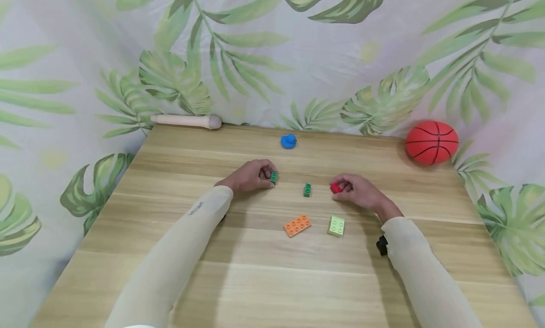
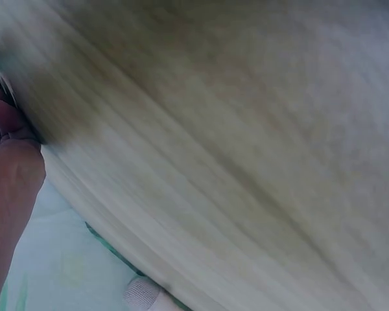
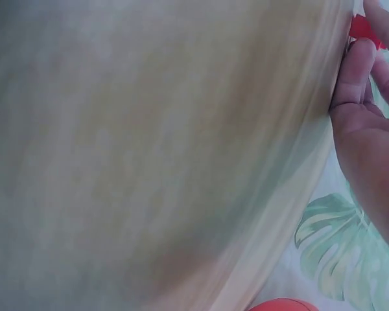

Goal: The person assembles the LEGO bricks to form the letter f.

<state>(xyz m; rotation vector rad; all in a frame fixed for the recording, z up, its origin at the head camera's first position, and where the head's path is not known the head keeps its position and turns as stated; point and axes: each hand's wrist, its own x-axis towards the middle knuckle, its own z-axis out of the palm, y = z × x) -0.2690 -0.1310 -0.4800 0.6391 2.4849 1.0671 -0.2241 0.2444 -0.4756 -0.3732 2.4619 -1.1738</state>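
In the head view my left hand pinches a dark green toy brick between thumb and fingers, left of the table's middle. My right hand holds a red toy brick at its fingertips; the right wrist view also shows this red brick at the fingers. Between the two hands lies another dark green brick, studs up. Nearer to me are an orange brick, set at a slant, and a light green brick to its right.
A blue rubber duck sits near the table's back edge. At the back left corner lies a pale microphone, and a red ball with black lines rests at the back right. A leaf-patterned cloth hangs behind the wooden table.
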